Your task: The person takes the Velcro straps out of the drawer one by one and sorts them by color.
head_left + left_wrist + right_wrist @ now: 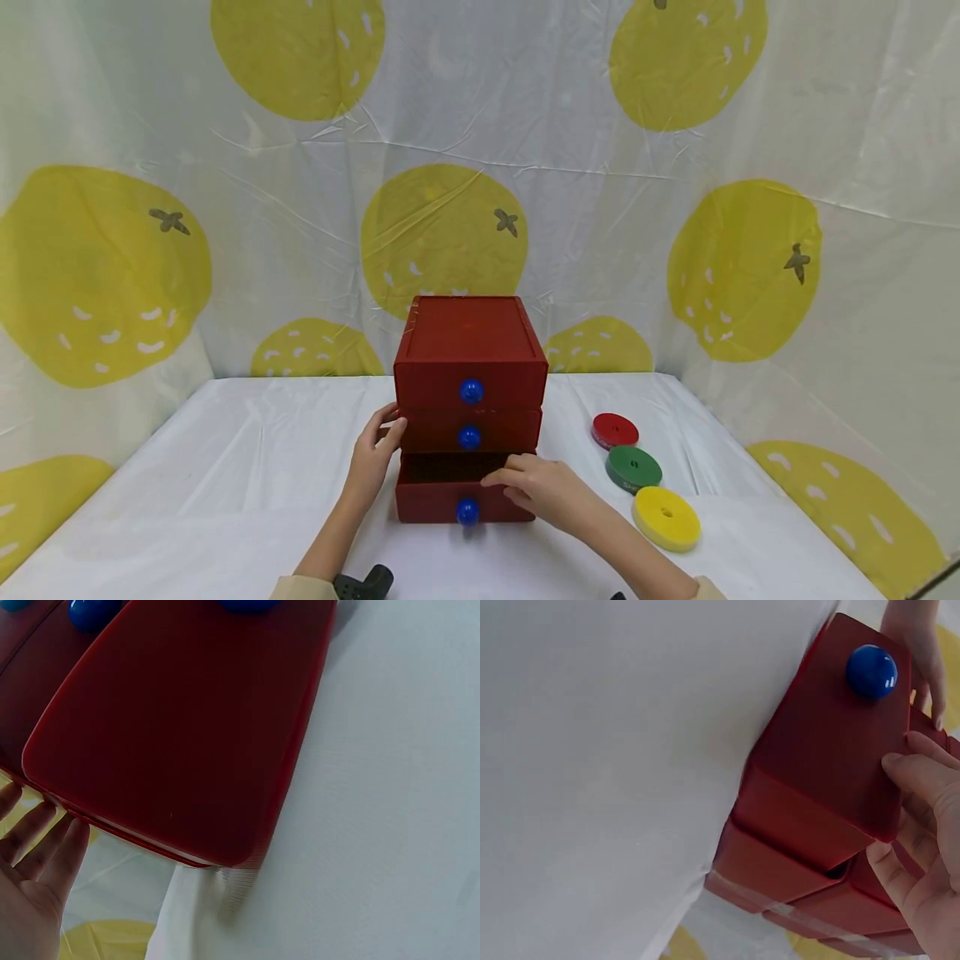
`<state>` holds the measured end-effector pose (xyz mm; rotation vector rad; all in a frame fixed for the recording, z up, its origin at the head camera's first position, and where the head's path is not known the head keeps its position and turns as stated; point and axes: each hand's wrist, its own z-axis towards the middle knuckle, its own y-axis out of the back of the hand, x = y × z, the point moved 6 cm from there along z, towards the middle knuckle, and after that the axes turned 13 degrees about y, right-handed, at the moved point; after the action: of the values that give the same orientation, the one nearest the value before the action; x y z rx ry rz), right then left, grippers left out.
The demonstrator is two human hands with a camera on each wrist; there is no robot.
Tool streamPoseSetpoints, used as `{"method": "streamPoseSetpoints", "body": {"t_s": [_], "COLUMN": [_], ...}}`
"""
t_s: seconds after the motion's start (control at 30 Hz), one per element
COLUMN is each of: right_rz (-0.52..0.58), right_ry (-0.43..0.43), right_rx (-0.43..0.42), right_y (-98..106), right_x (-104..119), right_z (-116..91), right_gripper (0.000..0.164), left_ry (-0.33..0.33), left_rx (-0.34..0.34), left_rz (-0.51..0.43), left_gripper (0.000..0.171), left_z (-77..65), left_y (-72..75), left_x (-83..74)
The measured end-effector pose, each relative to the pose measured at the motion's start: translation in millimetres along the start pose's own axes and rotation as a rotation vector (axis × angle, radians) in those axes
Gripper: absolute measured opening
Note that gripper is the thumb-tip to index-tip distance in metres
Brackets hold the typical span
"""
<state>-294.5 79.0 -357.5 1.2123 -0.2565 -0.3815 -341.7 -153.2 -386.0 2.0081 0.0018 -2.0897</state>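
A dark red cabinet (471, 333) with three stacked drawers and blue ball knobs stands on the white-covered table. Its bottom drawer (426, 503) is pulled partway out, and the inside looks dark. My right hand (551, 493) grips the upper edge of that drawer near its right corner. In the right wrist view the thumb (915, 774) presses the front panel, right of the blue knob (871, 672), while other fingers lie behind and beside the edge. At the cabinet's left side my left hand (371, 458) rests its extended fingertips (78, 831) against the wall.
Right of the cabinet, a red disc (615, 431), a green disc (633, 468) and a yellow disc (666, 518) lie in a slanting row, each with a small centre hole. A white curtain (570, 217) with yellow fruit prints hangs behind the table (247, 475).
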Motion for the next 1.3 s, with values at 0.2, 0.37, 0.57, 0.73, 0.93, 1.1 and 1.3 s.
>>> {"method": "streamPoseSetpoints", "body": {"t_s": [0.2,0.37,0.57,0.73,0.93,1.1,1.3], "right_rz": [-0.072,-0.202,-0.353,-0.409,-0.436,-0.43,-0.438], "right_ry": [-0.002,0.003,-0.012,-0.017,0.009,0.008,0.016], "right_rx": [-0.021,-0.048,-0.01,0.038,0.061,0.078,0.109], "right_y": [-1.0,-2.3,-3.1,-6.2,-11.7,-15.2,-18.4], "right_x": [-3.1,-3.8,-4.0,-3.6,-1.5,-1.4,-1.0], "right_z": [2.9,5.3,6.7,8.5,9.5,8.9,8.4], "right_gripper": [0.028,0.028,0.035,0.043,0.054,0.059,0.06], "left_ry": [-0.011,-0.007,-0.004,0.004,-0.018,-0.01,-0.004], "left_rx": [-0.003,0.0,0.004,0.002,-0.002,0.007,0.01], "left_rz": [0.011,0.01,0.005,0.007,0.014,-0.003,-0.002], "left_gripper": [0.048,0.048,0.048,0.048,0.047,0.046,0.047], "left_z": [-0.3,-1.0,-1.7,-0.3,0.5,-0.8,0.5], "left_y": [0.7,0.5,0.6,1.2,1.1,1.1,1.0], "left_x": [-0.4,-0.3,-0.1,0.9,-1.8,-2.8,-2.9]}}
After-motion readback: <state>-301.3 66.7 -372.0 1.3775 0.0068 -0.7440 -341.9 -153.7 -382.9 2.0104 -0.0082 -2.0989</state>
